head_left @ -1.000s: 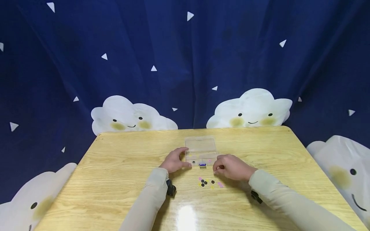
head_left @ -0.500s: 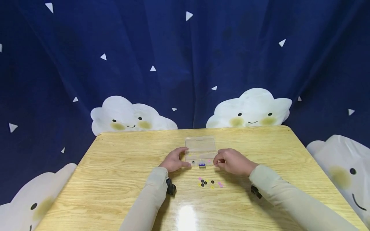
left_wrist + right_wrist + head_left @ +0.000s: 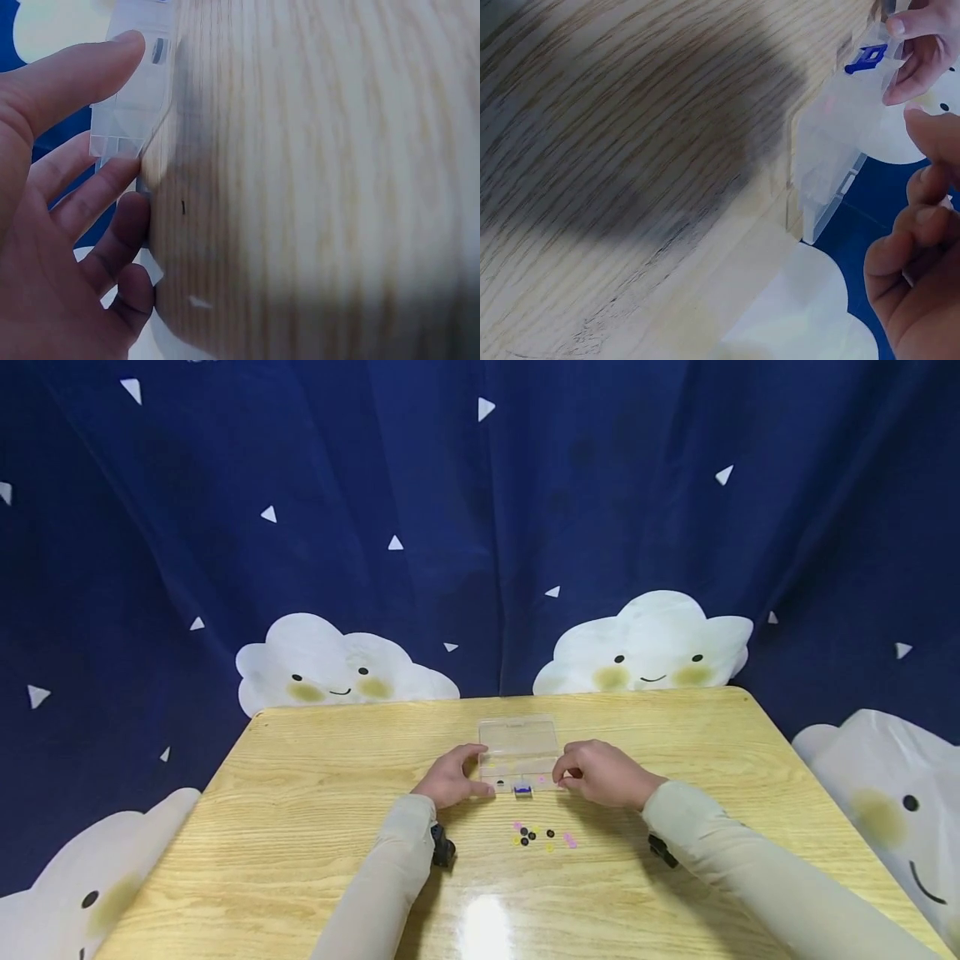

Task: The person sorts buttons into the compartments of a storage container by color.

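A clear plastic compartment box [image 3: 512, 768] stands on the table with its lid [image 3: 517, 737] tipped back. My left hand [image 3: 450, 777] grips its left end, thumb at the front and fingers behind. One black button [image 3: 500, 782] and a pink one [image 3: 542, 779] show in the front compartments; a blue latch [image 3: 867, 58] marks the front. Close at the box's right end, my right hand [image 3: 603, 772] has curled fingers, with thumb and index fingertips near each other. I cannot tell whether something small is between them. Loose black buttons [image 3: 532, 836] lie in front of the box.
Pink buttons [image 3: 570, 841] and yellow ones [image 3: 550, 848] lie among the black ones on the wooden table [image 3: 315, 827]. Behind the table's far edge hangs a dark blue curtain [image 3: 420, 468] with white cloud shapes.
My right hand has risen away from the loose buttons to the box's right front corner. The left hand keeps its grip on the box.
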`<state>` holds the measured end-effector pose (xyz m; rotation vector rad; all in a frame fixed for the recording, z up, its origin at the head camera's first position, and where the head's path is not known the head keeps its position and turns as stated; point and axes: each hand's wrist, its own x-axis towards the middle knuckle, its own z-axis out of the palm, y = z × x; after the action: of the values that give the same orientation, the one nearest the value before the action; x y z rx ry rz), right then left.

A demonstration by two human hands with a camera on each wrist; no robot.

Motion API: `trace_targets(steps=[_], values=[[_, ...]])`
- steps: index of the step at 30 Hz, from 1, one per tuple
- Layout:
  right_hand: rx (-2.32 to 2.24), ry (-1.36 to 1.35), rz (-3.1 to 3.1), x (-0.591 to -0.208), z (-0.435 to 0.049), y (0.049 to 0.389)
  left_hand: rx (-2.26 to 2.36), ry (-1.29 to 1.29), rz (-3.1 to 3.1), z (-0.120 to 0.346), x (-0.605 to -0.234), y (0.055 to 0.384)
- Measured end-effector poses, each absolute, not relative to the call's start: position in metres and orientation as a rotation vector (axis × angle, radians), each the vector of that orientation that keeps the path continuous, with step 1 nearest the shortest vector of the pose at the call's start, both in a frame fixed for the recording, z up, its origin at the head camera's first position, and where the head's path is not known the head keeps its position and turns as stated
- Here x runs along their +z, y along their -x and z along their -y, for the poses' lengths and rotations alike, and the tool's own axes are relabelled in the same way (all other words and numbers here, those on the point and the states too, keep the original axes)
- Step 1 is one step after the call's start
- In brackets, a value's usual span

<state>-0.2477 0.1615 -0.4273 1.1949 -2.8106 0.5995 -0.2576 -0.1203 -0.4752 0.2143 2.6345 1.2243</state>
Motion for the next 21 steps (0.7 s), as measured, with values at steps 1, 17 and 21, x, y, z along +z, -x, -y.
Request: trace_targets(steps=[1,17,21], values=[[0.597,-1.196,2.807,-0.4269,-0.1606,0.2478,1.221,-0.218,-2.637,0.1203,-0.475,0.2577],[0.614,-1.178,2.799,-0.4285,-0.1526,0.2545,1.208,-0.227,-2.633,0.1218,-0.4731,0.2575],[0.607,-1.176,2.808,-0.4302,-0.1512,0.2573,1.21,-0.228,-2.623,0.1217,-0.4739,0.2578]])
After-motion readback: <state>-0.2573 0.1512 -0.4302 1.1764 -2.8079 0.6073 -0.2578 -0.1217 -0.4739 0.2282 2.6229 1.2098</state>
